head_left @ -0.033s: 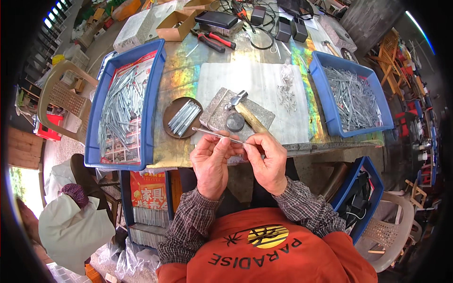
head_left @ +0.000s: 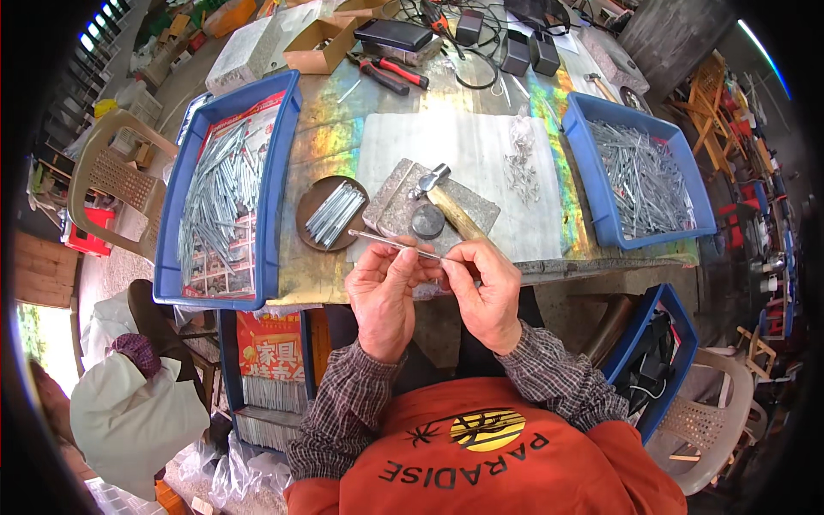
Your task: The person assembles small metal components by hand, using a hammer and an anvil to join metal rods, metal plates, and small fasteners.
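My left hand point(head_left: 383, 296) pinches a thin silver metal rod point(head_left: 375, 239) between thumb and fingers in front of the table's near edge. The rod points up to the left. At its other end, my right hand point(head_left: 486, 292) has thumb and forefinger closed on the tip; any small part there is hidden. Just beyond my hands lies a stone block point(head_left: 390, 204) bearing a hammer point(head_left: 455, 211) with a wooden handle and a round dark metal piece point(head_left: 427, 221). Left of the block, a round brown dish point(head_left: 308, 206) holds a bundle of similar rods point(head_left: 336, 216).
A blue tray point(head_left: 271, 232) of long rods stands left, another blue tray point(head_left: 603, 202) of metal pieces right. Small metal bits point(head_left: 522, 178) lie on a white sheet point(head_left: 481, 137). Red-handled pliers point(head_left: 402, 73), cables and a cardboard box point(head_left: 319, 49) sit at the back.
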`<action>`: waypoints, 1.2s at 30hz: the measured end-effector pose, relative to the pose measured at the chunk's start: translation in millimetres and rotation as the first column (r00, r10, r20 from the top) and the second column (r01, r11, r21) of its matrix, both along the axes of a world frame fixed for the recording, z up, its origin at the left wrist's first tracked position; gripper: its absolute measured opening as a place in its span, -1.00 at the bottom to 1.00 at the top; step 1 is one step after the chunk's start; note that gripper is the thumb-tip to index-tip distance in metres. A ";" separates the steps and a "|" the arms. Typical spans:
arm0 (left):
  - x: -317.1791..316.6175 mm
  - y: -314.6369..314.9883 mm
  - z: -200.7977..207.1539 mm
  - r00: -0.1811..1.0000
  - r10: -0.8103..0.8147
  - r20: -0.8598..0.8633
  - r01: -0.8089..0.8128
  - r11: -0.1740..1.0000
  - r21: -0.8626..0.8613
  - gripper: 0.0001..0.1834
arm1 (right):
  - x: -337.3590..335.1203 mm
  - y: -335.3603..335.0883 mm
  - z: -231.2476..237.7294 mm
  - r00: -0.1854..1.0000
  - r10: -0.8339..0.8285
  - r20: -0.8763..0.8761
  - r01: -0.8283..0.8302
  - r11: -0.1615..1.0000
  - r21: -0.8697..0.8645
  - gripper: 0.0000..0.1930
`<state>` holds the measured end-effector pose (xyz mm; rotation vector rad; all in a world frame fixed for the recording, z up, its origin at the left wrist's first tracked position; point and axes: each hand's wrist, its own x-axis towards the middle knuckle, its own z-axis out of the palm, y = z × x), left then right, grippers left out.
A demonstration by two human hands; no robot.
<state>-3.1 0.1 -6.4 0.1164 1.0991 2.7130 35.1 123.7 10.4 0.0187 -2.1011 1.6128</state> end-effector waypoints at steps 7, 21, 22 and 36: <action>-6.4 -2.7 10.7 1.000 0.000 0.013 0.000 0.999 -0.038 -0.90 | -6.2 4.3 2.0 0.998 -0.008 -0.061 0.016 0.992 0.127 -0.90; -50.1 2.9 11.3 0.939 0.038 -0.343 -0.212 0.848 -0.485 -0.93 | 1.4 22.6 8.6 0.993 -0.015 -0.119 0.045 0.966 0.255 -0.89; -50.5 3.5 10.5 0.936 0.040 -0.351 -0.230 0.823 -0.519 -0.94 | 1.5 23.1 7.9 0.993 -0.016 -0.118 0.046 0.966 0.255 -0.89; -47.3 1.4 12.8 0.929 -0.010 -0.370 -0.235 0.758 -0.609 -0.92 | -1.4 24.7 2.6 0.990 -0.009 -0.140 0.048 0.959 0.278 -0.83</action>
